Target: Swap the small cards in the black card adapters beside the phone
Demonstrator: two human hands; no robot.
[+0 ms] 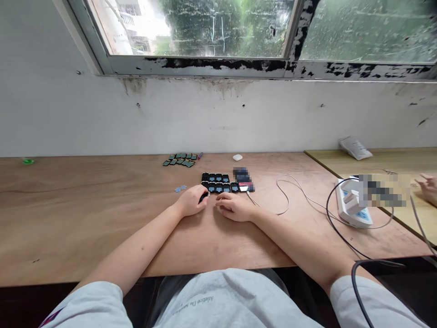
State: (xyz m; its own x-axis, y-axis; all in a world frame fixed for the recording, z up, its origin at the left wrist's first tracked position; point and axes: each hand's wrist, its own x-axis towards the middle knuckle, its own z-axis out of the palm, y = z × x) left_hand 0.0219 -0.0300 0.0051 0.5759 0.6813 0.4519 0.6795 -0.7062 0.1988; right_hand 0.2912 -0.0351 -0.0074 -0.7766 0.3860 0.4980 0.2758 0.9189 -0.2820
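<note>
My left hand [191, 200] is closed around a small black casing [204, 197], its fingers pinching the part just above the table. My right hand [236, 207] rests on the wood a little to the right, fingers loosely bent and slightly apart, with nothing visible in them. Just beyond both hands lie two rows of small black square casings [219, 187], several with light blue pads inside. Two loose light blue pads [178, 189] lie left of my left hand. Farther back is a group of green circuit boards [182, 159] in two rows.
A partly blurred device [244, 186] with a white cable [287, 200] lies right of the casings. A small white case [237, 157] sits near the wall. At right are a white power strip [353, 202], black cable [328, 205], white packet [355, 148] and another person's hand [427, 187].
</note>
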